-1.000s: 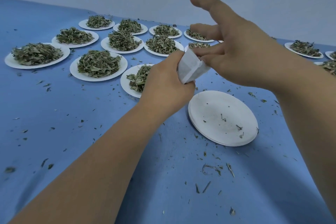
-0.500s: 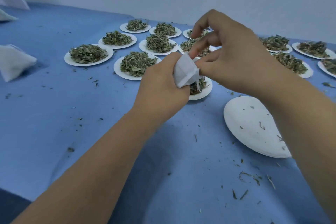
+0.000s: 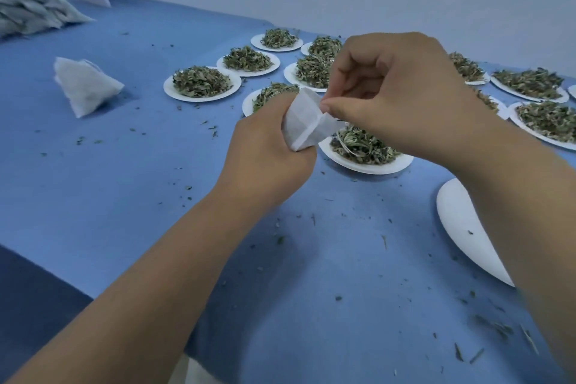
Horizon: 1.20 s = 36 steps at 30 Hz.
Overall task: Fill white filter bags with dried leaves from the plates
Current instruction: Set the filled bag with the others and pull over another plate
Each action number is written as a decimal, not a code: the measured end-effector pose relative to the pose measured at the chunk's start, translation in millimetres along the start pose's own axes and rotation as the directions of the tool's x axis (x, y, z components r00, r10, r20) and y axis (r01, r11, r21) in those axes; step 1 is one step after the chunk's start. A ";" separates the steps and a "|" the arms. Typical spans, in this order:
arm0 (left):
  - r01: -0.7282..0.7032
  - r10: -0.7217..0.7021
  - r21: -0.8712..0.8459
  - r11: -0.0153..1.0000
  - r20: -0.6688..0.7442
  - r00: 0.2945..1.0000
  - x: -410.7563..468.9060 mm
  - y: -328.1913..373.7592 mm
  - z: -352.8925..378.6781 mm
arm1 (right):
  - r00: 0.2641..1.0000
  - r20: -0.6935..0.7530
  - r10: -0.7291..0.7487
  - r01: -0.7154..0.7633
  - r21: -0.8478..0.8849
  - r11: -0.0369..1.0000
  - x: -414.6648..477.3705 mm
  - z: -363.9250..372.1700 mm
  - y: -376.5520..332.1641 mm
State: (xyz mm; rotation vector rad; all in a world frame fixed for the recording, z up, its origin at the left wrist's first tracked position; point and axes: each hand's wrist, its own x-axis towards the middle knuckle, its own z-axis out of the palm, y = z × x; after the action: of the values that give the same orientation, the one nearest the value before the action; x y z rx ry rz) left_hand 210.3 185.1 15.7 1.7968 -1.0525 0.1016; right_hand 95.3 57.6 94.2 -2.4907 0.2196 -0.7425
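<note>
Gripping the white filter bag [image 3: 304,125] low down with the left hand [image 3: 268,159], fingers curled round it, above the blue cloth [image 3: 124,196]. Pinching the bag's upper edge between thumb and forefinger of the right hand [image 3: 405,97], other fingers curled in. Just behind the bag to its right, on the cloth, a white plate [image 3: 367,169] heaped with dried leaves [image 3: 361,145]. Farther behind the bag, more heaped plates [image 3: 199,98] in rows. Nearer and right of the bag, a bare plate [image 3: 461,227] bearing a few crumbs, partly hidden by the forearm. Well left of the bag, a stuffed bag [image 3: 84,87]; beyond that, a pile of bags [image 3: 28,9].
</note>
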 end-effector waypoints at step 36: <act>0.318 -0.217 0.192 0.928 -0.415 0.884 2.1 -144.0 -178.2 | 0.832 0.414 -0.369 0.373 0.076 0.925 157.5 203.4 -120.8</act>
State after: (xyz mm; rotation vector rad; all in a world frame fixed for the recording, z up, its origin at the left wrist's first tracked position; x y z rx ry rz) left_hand 378.3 340.1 1.0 2.0311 -0.5149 0.4214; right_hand 339.2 203.4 86.6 -2.6588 -0.4348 -0.3191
